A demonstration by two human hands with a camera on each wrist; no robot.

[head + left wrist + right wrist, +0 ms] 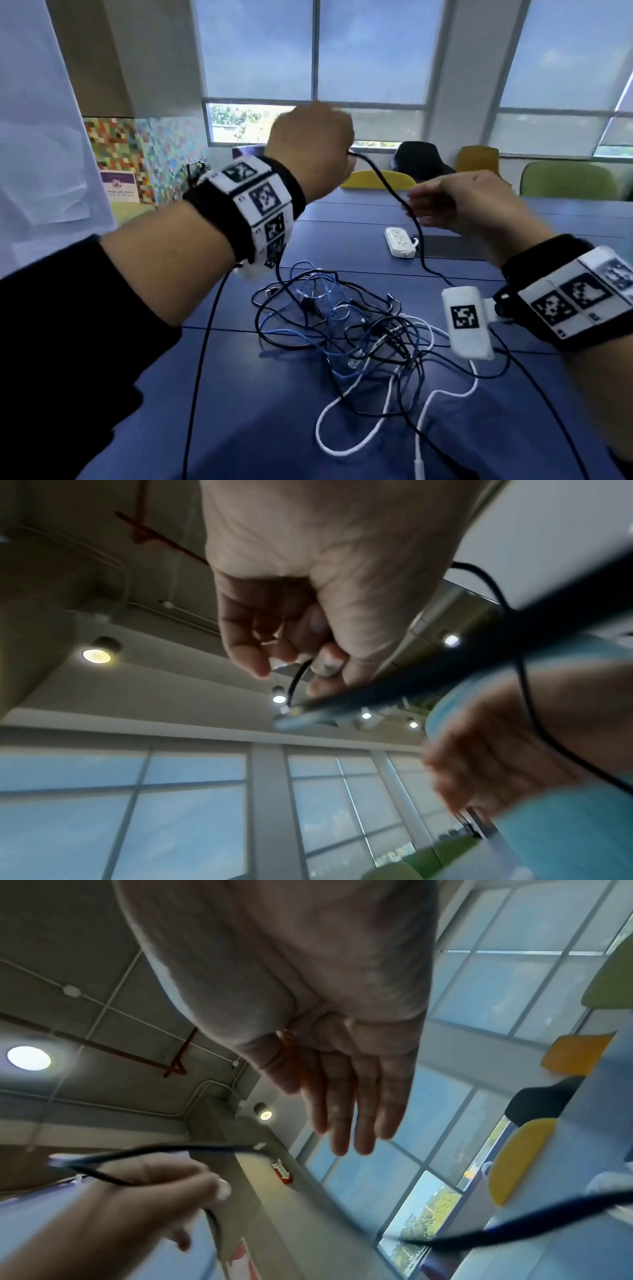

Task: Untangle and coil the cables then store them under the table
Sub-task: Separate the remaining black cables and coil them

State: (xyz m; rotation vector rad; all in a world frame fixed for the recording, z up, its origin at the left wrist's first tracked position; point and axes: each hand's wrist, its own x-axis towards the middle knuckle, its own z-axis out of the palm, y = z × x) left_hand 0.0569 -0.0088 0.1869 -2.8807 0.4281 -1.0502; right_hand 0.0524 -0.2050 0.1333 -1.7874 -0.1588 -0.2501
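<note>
A tangle of black, blue and white cables (346, 329) lies on the blue table (239, 411). My left hand (342, 150) is raised above it and grips a black cable (380, 174); in the left wrist view its curled fingers (260, 666) close round the black cable (298, 677). From there the cable slopes down past my right hand's fingertips (412, 205) to the table. My right hand (346, 1139) has straight fingers and holds nothing. The right wrist view also shows the left hand (154, 1191) holding the cable (171, 1149).
A white power strip (400, 241) lies farther back on the table beside a dark panel (448, 246). Yellow (376, 180), black (421, 161) and green (565, 181) chairs stand along the far edge under the windows. Black wrist-camera leads hang from both wrists.
</note>
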